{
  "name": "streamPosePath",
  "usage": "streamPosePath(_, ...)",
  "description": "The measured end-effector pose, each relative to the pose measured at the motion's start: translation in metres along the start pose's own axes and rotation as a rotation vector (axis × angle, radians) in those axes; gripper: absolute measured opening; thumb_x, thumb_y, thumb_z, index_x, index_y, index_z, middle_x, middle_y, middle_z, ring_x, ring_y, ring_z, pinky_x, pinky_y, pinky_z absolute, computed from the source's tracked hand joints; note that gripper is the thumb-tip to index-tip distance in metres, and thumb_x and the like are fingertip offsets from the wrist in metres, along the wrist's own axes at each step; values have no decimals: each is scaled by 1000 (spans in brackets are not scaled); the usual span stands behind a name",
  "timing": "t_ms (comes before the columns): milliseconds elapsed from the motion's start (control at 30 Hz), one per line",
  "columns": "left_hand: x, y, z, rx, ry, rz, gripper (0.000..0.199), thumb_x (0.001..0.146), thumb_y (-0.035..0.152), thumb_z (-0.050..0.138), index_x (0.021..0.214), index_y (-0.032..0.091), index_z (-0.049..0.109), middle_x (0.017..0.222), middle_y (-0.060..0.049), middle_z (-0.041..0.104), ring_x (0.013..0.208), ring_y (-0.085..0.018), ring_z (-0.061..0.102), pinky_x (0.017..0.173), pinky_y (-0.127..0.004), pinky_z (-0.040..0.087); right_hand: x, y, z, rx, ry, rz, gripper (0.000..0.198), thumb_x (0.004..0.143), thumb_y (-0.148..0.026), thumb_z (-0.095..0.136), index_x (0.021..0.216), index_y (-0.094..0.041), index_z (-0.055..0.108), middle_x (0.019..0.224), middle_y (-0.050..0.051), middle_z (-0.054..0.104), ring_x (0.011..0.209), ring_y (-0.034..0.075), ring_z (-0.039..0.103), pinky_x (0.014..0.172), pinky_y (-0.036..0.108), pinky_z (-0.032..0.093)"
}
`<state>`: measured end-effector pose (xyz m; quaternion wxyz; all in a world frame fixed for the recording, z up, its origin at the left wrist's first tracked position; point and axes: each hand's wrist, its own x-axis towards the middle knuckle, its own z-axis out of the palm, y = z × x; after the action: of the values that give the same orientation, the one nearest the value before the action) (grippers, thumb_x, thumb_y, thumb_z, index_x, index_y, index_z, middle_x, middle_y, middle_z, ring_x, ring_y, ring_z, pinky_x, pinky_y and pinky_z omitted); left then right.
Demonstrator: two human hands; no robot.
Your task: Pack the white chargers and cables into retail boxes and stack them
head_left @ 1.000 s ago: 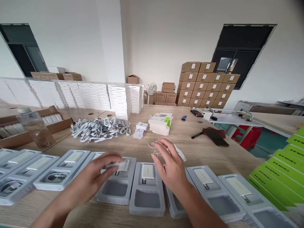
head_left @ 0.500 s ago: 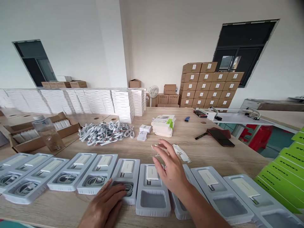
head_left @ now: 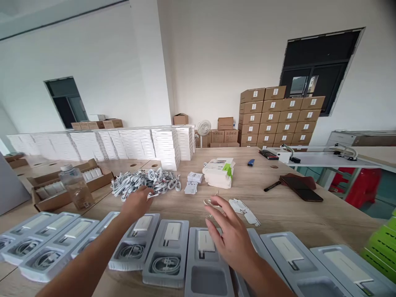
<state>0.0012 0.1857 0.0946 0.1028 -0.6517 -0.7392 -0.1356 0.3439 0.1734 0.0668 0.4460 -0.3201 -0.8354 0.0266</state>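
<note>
At the near edge of a heap of white charging cables (head_left: 154, 178), my left hand (head_left: 138, 205) has its fingers curled round a cable, whose white end shows by the fingertips. My right hand (head_left: 232, 237) hovers open, fingers apart, above the upper part of a grey plastic tray (head_left: 209, 258). That tray holds a white charger (head_left: 206, 241), and its lower compartment is bare. Thin white strips (head_left: 208, 202) show beside the right fingertips; whether they touch is unclear. Left of it, another tray holds a charger and a coiled cable (head_left: 166, 265).
More trays stretch left and right along the front edge. Behind them are a bottle (head_left: 76, 187), a carton of chargers (head_left: 41, 202), small cards (head_left: 194, 178), stacked white sleeves (head_left: 219, 173), flat white pieces (head_left: 246, 211) and a phone (head_left: 301, 187). Green boxes (head_left: 382, 247) stand at right.
My left hand has left the coiled cable in the tray and reached forward to the cable heap. My right hand keeps nearly the same pose. The camera view has tilted up slightly.
</note>
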Motion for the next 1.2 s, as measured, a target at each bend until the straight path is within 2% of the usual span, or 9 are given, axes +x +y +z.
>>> streamPosePath(100, 40, -8, 18, 67, -20, -38, 31, 88, 31, 62, 115, 17, 62, 121, -10, 61, 107, -26, 60, 91, -47, 49, 0, 1, 1, -23, -8, -14, 33, 96, -23, 44, 127, -25, 55, 140, 13, 46, 116, 27, 60, 85, 40, 59)
streamPosePath(233, 72, -13, 34, 91, 21, -131, 44, 92, 36, 58, 131, 18, 50, 130, -11, 55, 114, -27, 57, 93, -49, 49, 0, 1, 1, -35, -6, -19, 32, 95, -22, 44, 125, -25, 55, 139, 13, 47, 123, 27, 55, 89, 42, 58)
streamPosePath(367, 101, -19, 33, 120, -18, -196, 42, 93, 36, 56, 131, 18, 51, 129, -11, 57, 110, -26, 60, 90, -48, 52, 1, 1, 2, -50, -8, -21, 33, 95, -21, 44, 126, -25, 54, 139, 13, 47, 123, 27, 54, 91, 43, 57)
streamPosePath(500, 117, -25, 26, 176, -72, -119, 35, 91, 34, 59, 122, 17, 58, 124, -10, 60, 109, -25, 60, 92, -48, 50, 1, 1, 1, -53, -18, -5, 34, 94, -20, 44, 126, -25, 55, 140, 12, 47, 123, 27, 55, 90, 43, 57)
streamPosePath(767, 99, -25, 19, 157, -27, 31, 25, 90, 33, 61, 108, 16, 63, 116, -8, 63, 104, -23, 60, 90, -45, 50, 0, -1, 0, -49, -36, -9, 35, 93, -19, 45, 126, -25, 55, 140, 11, 48, 125, 26, 53, 95, 43, 55)
streamPosePath(933, 89, -14, -9, -10, 191, 39, 19, 93, 29, 52, 100, 16, 65, 116, -10, 63, 109, -25, 57, 93, -43, 45, 0, 2, 2, -52, -41, -8, 36, 93, -20, 45, 127, -26, 55, 140, 12, 48, 125, 27, 53, 91, 41, 56)
streamPosePath(1000, 80, -2, -29, -112, 321, 17, 25, 94, 29, 44, 105, 16, 63, 119, -13, 62, 109, -27, 56, 91, -40, 44, 1, 2, 2, -37, -28, -8, 35, 93, -20, 45, 125, -26, 56, 138, 12, 50, 122, 26, 55, 90, 41, 56)
streamPosePath(1067, 64, 18, -45, -239, 416, -13, 30, 94, 35, 42, 108, 17, 61, 109, -11, 66, 93, -25, 61, 82, -36, 46, 2, 0, 1, 10, -36, 5, 33, 92, -19, 46, 123, -26, 56, 132, 11, 55, 115, 25, 59, 87, 39, 56)
streamPosePath(1200, 24, 80, -47, -558, 434, 4, 28, 88, 46, 54, 99, 22, 64, 87, -2, 69, 70, -18, 61, 69, -28, 47, 2, -4, 1, 192, -87, 103, 34, 93, -23, 48, 126, -27, 52, 116, 6, 63, 86, 18, 66, 74, 32, 55)
